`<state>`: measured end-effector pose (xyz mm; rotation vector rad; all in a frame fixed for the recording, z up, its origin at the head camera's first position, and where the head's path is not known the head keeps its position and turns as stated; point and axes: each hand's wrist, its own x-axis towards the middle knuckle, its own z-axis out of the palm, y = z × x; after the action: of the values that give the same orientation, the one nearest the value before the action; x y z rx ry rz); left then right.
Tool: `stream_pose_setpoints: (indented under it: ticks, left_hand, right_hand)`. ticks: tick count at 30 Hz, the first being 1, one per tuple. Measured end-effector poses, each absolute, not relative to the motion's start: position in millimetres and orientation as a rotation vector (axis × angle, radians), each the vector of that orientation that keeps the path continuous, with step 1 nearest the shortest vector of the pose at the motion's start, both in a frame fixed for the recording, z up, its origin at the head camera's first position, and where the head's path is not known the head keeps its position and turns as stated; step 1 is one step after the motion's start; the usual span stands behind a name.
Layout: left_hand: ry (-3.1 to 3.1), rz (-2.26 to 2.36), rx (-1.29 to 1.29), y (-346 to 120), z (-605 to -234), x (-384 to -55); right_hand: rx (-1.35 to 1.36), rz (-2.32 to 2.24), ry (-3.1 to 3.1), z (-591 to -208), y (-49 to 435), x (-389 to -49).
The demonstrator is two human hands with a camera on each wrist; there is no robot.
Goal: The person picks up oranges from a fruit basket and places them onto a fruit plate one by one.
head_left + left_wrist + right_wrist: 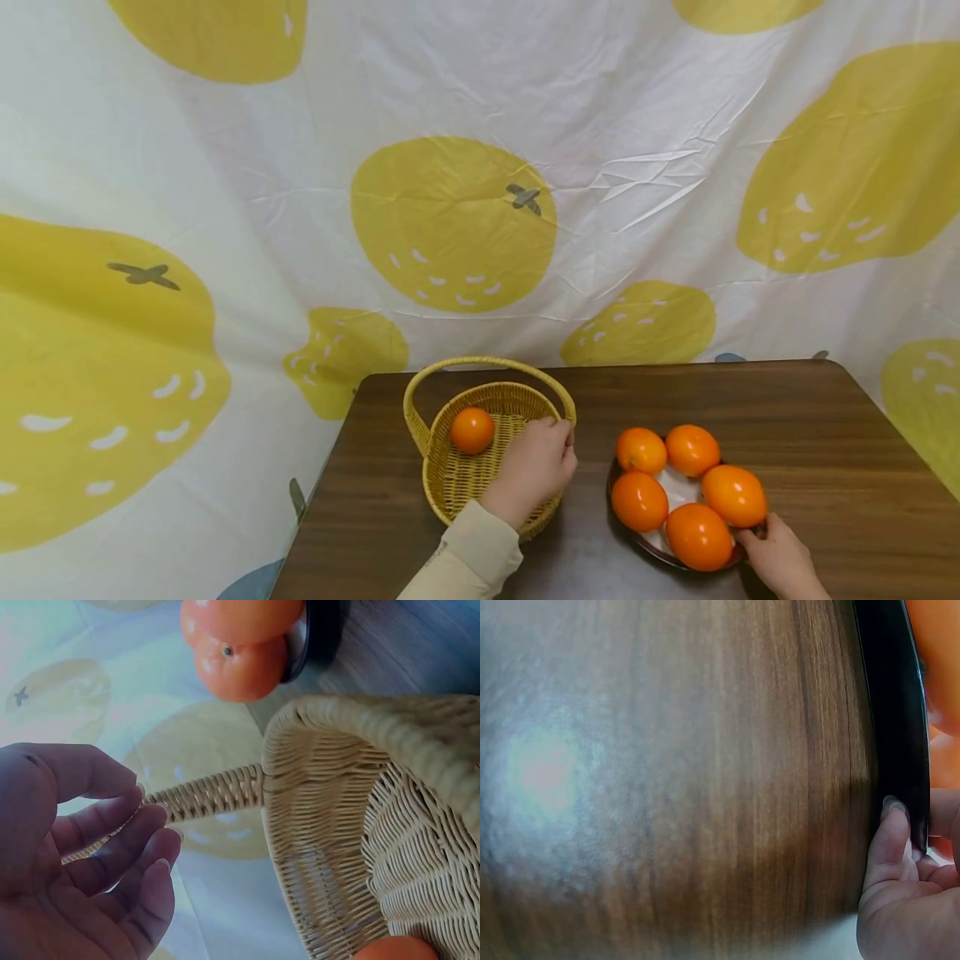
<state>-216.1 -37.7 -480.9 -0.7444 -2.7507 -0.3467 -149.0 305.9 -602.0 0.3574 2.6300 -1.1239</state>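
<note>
My left hand is over the right side of a wicker basket. In the left wrist view its fingers are loosely curled, the palm holds nothing, and the woven handle passes behind the fingertips; whether they touch it is unclear. One orange lies inside the basket, toward the back left. My right hand pinches the near right rim of a shallow dark dish, as the right wrist view shows with the black rim between thumb and fingers. Several oranges form a ring in the dish.
Basket and dish stand side by side on a dark wooden table. A white cloth with yellow fruit prints hangs behind and beside it. The basket's arched handle stands upright.
</note>
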Motion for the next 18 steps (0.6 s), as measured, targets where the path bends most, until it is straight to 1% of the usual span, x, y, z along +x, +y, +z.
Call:
stream_pose_setpoints:
  ticks: [8,18]
  left_hand:
    - [-2.748,-0.263,-0.711,-46,-486,-220]
    - [-2.816,-0.216,-0.602,-65,-491,-225]
  right_hand:
    - [0.354,-1.105,2.665,-604,306,-148]
    - [0.353,-1.123,2.677,-606,305,-149]
